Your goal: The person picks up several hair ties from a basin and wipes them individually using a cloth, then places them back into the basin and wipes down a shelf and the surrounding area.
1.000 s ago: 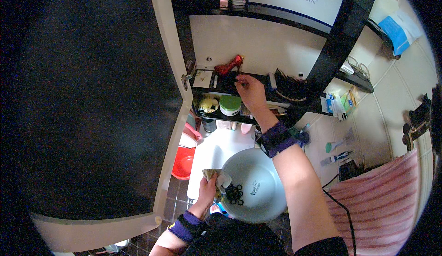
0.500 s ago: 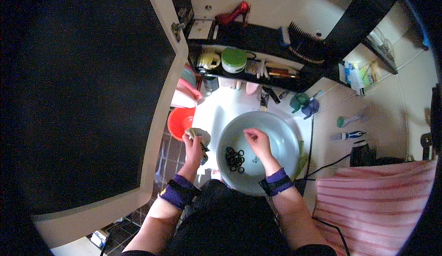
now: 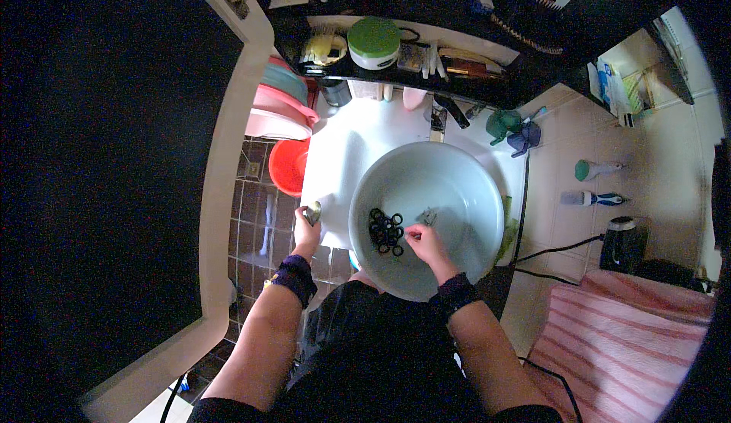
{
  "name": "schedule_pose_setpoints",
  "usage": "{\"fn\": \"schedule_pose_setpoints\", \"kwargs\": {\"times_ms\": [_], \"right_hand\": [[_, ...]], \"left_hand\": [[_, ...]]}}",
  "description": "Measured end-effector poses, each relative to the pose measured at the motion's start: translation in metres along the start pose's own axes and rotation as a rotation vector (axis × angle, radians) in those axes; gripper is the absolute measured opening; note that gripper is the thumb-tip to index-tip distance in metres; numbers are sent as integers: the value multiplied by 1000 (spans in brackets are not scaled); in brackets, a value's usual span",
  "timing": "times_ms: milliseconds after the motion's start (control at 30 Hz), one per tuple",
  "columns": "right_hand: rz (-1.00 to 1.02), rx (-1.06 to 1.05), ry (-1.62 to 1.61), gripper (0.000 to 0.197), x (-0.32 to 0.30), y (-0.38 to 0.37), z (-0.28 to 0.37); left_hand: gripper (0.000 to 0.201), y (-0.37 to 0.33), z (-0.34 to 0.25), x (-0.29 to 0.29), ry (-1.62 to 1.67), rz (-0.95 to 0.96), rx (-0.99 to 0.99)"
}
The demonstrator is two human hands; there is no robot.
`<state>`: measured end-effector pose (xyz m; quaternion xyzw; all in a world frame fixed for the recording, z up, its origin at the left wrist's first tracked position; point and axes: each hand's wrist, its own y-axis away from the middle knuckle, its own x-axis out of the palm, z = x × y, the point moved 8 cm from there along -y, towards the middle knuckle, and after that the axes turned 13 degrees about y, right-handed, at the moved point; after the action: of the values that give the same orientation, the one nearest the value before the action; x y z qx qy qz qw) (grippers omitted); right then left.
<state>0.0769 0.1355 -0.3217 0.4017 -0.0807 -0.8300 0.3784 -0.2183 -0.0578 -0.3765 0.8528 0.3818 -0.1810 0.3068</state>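
Observation:
A large pale grey-blue basin (image 3: 464,168) stands on the white counter. A cluster of small black rings (image 3: 384,229), which look like hair ties, lies at the left of its bottom. My right hand (image 3: 429,248) is inside the basin, its fingertips pinched together right beside the rings. What they hold, if anything, is too small to tell. Left of the basin, at the counter's edge, my left hand (image 3: 306,234) grips a small rounded greenish-grey thing (image 3: 313,213) whose kind I cannot make out. Purple bands circle both wrists.
A red bucket (image 3: 288,166) and stacked pink basins (image 3: 278,111) stand at the left. Behind the counter, a dark shelf (image 3: 487,88) carries a green-lidded jar (image 3: 373,42). Green and purple cups (image 3: 524,140) stand back right. A pink striped towel (image 3: 617,339) hangs near right.
My right hand has moved down and slightly toward the black rings, fingers still pinched. My left hand still holds the greenish-grey thing, now turned differently. The head view has tilted and shifted.

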Motion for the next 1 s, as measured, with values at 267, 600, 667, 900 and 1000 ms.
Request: {"fn": "schedule_pose_setpoints", "kwargs": {"times_ms": [267, 600, 667, 900, 1000], "right_hand": [[38, 71, 82, 20, 27, -11, -31], [-8, 44, 215, 29, 31, -16, -42], [54, -1, 239, 32, 41, -19, -45], [50, 36, 335, 33, 36, -16, -43], [102, 89, 356, 29, 34, -22, -39]], "left_hand": [[47, 36, -104, -8, -75, -221, 244], [17, 101, -217, 134, -143, 409, 610], [19, 91, -179, 169, -322, 554, 405], [28, 82, -136, 192, -700, 616, 296], [28, 82, -145, 196, -726, 618, 278]]}}
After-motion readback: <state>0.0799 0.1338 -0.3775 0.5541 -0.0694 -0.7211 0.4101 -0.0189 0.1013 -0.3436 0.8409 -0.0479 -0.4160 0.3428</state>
